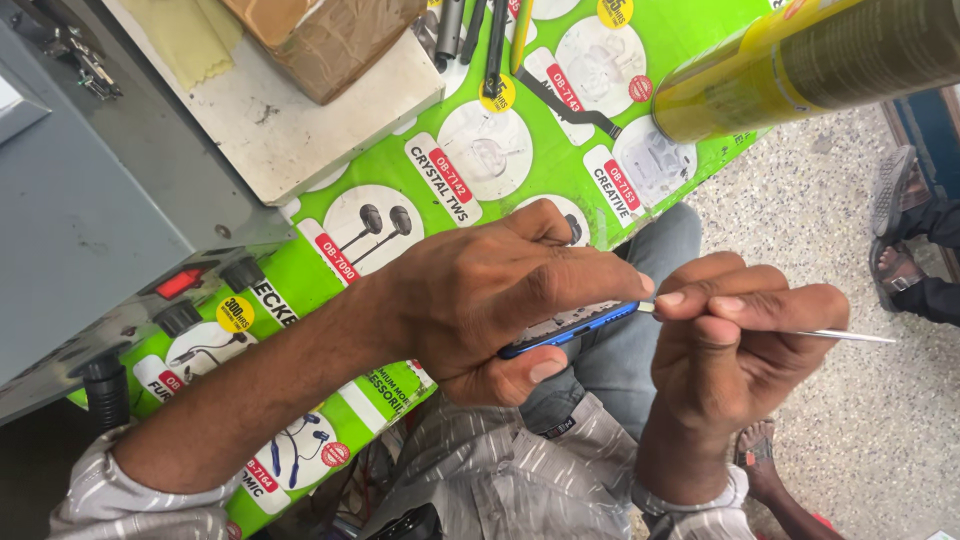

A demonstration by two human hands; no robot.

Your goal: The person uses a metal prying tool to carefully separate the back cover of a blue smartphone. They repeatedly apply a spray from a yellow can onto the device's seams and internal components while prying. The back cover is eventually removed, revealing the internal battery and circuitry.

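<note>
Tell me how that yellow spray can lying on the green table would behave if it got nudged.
The yellow spray can lies on its side near the edge of the green table, so it would probably roll, perhaps off. Its glossy round body looks slippery. It looks rigid; its weight cannot be told.

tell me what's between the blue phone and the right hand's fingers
In the head view, only the tip of a thin metal tool: the right hand pinches it against the edge of the blue phone that the left hand grips.

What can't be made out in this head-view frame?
- Blue phone: mostly covered by the left hand; its face is hidden.
- Thin metal tool: its tip is hidden where it meets the phone, behind the right hand.
- Yellow spray can: blurred, cut off by the top edge.
- Grey machine: cut off at the left edge.
</note>
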